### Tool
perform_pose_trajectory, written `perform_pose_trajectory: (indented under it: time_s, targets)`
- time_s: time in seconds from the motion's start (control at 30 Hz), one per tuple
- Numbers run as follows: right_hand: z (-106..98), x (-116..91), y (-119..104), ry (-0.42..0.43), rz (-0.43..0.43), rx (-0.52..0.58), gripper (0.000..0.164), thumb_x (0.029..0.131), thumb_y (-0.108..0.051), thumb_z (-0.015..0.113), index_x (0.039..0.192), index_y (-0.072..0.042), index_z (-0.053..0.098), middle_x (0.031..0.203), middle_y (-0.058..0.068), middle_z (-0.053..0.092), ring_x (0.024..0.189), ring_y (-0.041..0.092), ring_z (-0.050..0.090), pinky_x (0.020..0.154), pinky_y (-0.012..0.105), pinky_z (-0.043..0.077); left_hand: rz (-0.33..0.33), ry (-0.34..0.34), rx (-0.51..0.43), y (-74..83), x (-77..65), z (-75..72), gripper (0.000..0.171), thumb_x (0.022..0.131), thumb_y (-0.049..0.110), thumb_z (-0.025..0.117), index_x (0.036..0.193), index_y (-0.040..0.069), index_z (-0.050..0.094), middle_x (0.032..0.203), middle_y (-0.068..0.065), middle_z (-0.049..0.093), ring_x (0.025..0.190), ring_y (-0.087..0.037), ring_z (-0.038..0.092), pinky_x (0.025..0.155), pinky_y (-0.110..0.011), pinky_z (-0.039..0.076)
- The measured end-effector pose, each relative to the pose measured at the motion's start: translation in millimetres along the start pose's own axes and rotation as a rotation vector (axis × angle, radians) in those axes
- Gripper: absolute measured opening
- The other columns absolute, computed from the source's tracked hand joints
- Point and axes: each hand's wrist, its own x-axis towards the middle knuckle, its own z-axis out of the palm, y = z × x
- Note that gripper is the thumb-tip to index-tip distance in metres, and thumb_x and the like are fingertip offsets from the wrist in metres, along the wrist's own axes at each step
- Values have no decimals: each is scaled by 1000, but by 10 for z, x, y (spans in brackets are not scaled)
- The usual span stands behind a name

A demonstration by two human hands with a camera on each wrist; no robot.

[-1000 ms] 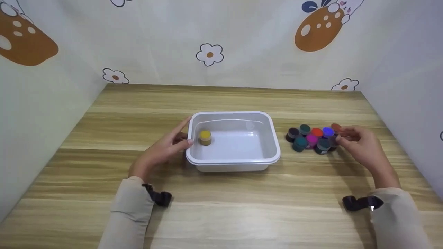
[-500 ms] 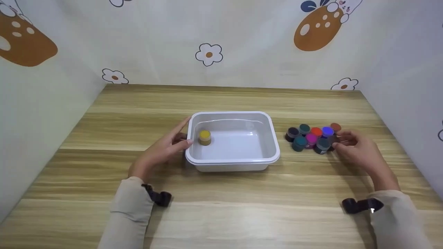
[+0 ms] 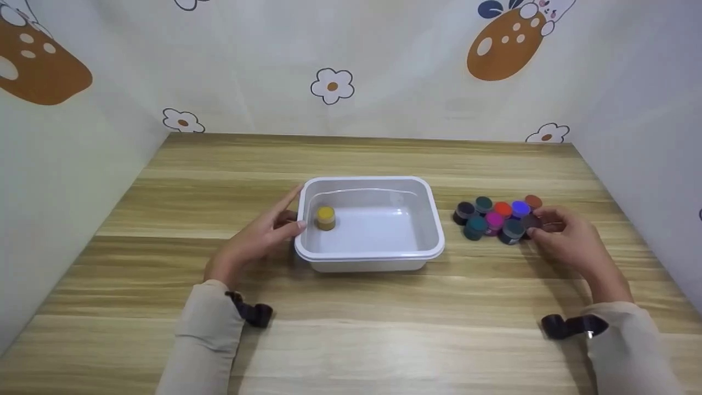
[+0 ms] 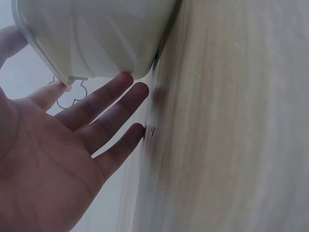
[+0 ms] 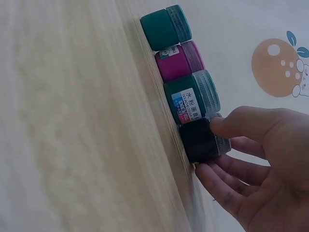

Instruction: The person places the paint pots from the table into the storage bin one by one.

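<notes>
My left hand (image 3: 258,233) rests its thumb and index finger at the left rim of a white plastic tub (image 3: 370,256). In the left wrist view, its other fingers extend straight beneath the rim, fingertips near the tub's outer wall (image 4: 96,38). Inside the tub, toward the left, stands a yellow paint pot (image 3: 325,218). My right hand (image 3: 570,236) pinches a dark, nearly black paint pot (image 3: 531,223) at the right end of a cluster. The right wrist view shows thumb and fingers on either side of this dark pot (image 5: 198,141), which stands upright on the table.
Crowded left of the held pot are several others, including dark green (image 3: 511,231), magenta (image 3: 493,221), blue (image 3: 520,208), red (image 3: 502,209) and teal (image 3: 475,227) ones. A reddish-brown pot (image 3: 533,202) stands just behind it. Patterned cloth walls (image 3: 395,104) enclose the wooden table (image 3: 384,329).
My right hand has come slightly toward me, from beside the reddish-brown pot to a pinch around the dark pot. The left hand and tub have stayed put.
</notes>
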Motion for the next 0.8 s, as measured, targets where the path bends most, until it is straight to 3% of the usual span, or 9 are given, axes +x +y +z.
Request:
perform_pose_trajectory:
  time_s: [0.17,0.27,0.37,0.47,0.57,0.73,0.8]
  targets:
    - [-45,-29,-5,35,-14,18,47,94,-19,67,131,8,55,123,30,60,111,36,58,71,5,44,2,3,15,4,10,-6,76,100,28,56,161,24,11,146,-25,45,131,-35,49,107,-50,42]
    - [-95,-44,-52,56,-28,8,48,94,-21,68,130,9,55,123,30,60,100,16,61,70,5,45,2,4,24,9,18,-10,76,100,28,56,161,24,11,147,-24,44,131,-35,49,107,-50,42]
    - [-149,-47,-141,81,-48,-11,48,94,-23,68,129,8,56,122,29,61,88,-7,54,69,5,44,7,-1,17,13,24,-8,76,100,27,56,161,21,11,142,-26,49,128,-34,51,105,-47,44]
    - [-186,-29,-269,99,-84,-6,46,95,-22,67,128,7,57,120,27,62,83,-15,49,68,5,44,5,-6,1,12,28,-6,75,100,24,55,161,21,11,136,-28,53,125,-33,53,102,-44,46]
    - [-186,3,-437,100,-111,7,45,95,-22,68,128,6,57,119,25,62,88,-8,53,68,5,44,3,-2,8,4,26,-7,75,100,25,55,161,22,11,137,-27,53,126,-33,53,103,-43,46]
    - [-83,77,-780,68,-143,63,44,94,-19,68,130,5,56,122,24,61,106,26,60,69,7,48,-11,2,5,-5,11,-2,76,100,28,56,161,24,11,139,-27,51,128,-33,52,105,-45,45]
    - [-15,108,-932,49,-159,94,43,94,-17,68,130,4,56,122,22,61,110,33,60,70,10,51,-15,2,-1,-9,10,1,76,100,28,56,161,25,10,140,-27,50,128,-34,52,105,-46,45]
